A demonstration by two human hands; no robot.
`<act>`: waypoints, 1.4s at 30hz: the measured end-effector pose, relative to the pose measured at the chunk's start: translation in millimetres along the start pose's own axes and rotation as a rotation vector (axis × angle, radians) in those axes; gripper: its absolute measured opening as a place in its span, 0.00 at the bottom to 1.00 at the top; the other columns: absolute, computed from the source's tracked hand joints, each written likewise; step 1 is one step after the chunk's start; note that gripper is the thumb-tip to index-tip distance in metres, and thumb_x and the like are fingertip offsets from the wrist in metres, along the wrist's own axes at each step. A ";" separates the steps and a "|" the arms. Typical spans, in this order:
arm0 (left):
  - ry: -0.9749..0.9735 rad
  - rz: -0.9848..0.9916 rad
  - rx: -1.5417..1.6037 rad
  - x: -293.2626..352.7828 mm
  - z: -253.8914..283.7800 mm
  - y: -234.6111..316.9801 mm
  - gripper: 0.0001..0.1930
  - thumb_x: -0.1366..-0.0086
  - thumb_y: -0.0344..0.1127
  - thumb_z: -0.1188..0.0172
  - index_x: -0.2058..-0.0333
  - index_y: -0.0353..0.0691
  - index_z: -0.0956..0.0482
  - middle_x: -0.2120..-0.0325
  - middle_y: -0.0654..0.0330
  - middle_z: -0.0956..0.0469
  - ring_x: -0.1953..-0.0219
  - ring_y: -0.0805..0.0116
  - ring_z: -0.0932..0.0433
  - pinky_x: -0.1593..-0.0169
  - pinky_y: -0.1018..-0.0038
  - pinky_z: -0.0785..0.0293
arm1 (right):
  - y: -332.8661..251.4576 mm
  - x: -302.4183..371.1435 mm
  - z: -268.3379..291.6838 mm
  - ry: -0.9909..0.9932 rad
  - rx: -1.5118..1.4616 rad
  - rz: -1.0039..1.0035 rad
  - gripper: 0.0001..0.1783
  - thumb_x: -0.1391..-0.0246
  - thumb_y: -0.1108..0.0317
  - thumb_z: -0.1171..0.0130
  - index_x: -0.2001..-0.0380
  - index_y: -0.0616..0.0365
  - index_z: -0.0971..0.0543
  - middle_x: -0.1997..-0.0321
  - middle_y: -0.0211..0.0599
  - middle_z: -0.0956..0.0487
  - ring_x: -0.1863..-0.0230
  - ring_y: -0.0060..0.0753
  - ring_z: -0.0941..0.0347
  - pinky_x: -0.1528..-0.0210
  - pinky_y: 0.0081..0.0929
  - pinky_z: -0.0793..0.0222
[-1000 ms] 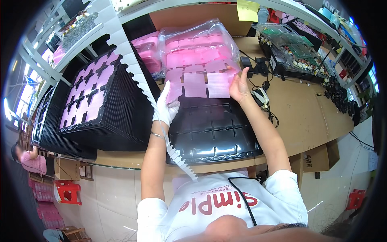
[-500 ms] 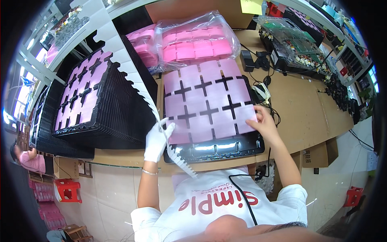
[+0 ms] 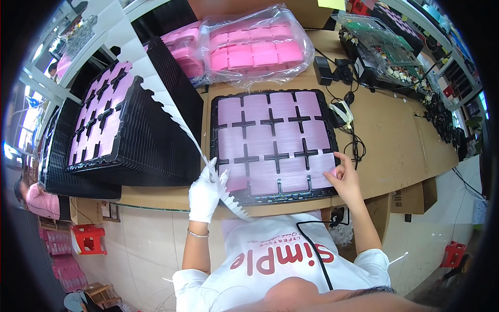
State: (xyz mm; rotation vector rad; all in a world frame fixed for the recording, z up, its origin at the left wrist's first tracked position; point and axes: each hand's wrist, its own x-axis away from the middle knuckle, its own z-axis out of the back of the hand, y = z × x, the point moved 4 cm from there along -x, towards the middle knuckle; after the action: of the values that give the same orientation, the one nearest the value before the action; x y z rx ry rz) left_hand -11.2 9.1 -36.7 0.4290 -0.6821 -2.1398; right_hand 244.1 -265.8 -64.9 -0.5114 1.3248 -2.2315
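A pale pink sheet [image 3: 286, 135] with cross-shaped cutouts lies in a black plastic tray [image 3: 280, 198] on the table in front of me. The tray's dark ridges show through the cutouts. My bare right hand [image 3: 345, 179] pinches the sheet's near right corner between thumb and fingers. At the near left corner is my white-gloved left hand [image 3: 204, 195], its fingertips bent in beside the sheet. A white strip with a toothed edge [image 3: 235, 206] crosses in front of these fingers, so what they grip is hidden.
Tall stacks of black trays [image 3: 150, 140] stand left; one is topped with a pink sheet [image 3: 106, 122]. Behind lies a clear bag of brighter pink pads [image 3: 257, 52]. Cables [image 3: 355, 148], a black adapter [image 3: 322, 70] and circuit boards [image 3: 384, 52] lie right. Red stools [image 3: 89, 239] stand on the floor.
The pink sheet has come down into the black tray, so the tray's rim now shows all around. Both hands have moved slightly nearer to me.
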 end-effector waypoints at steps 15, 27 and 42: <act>-0.127 -0.165 -0.117 -2.7 14.2 6.8 0.40 0.49 0.50 0.28 0.42 0.35 0.30 0.75 0.56 0.23 0.69 0.66 0.21 0.60 0.73 0.24 | 0.1 -4.0 13.2 -0.185 0.080 -0.041 0.38 0.54 0.71 0.31 0.40 0.60 0.36 0.81 0.26 0.30 0.78 0.17 0.35 0.73 0.19 0.37; -0.931 -0.430 0.831 18.9 -19.5 -96.2 0.28 0.25 0.50 0.64 0.50 0.31 0.23 0.52 0.50 0.21 0.56 0.65 0.23 0.47 0.70 0.32 | -23.2 -11.1 21.9 -0.165 0.325 -0.063 0.25 0.47 0.56 0.35 0.53 0.63 0.23 0.81 0.36 0.26 0.78 0.32 0.28 0.71 0.31 0.31; -0.040 -0.460 -0.576 -134.9 -58.7 25.1 0.30 0.30 0.56 0.60 0.43 0.38 0.28 0.42 0.48 0.29 0.34 0.56 0.39 0.31 0.43 0.61 | -22.1 -157.5 -57.0 0.117 0.975 0.762 0.26 0.36 0.54 0.55 0.44 0.61 0.28 0.39 0.42 0.28 0.32 0.40 0.40 0.29 0.52 0.56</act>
State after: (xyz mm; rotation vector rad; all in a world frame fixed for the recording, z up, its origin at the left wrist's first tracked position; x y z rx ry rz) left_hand 115.1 85.3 -59.3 0.2373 0.0462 -2.6497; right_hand 335.6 -124.9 -82.1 0.4209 0.2405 -1.9147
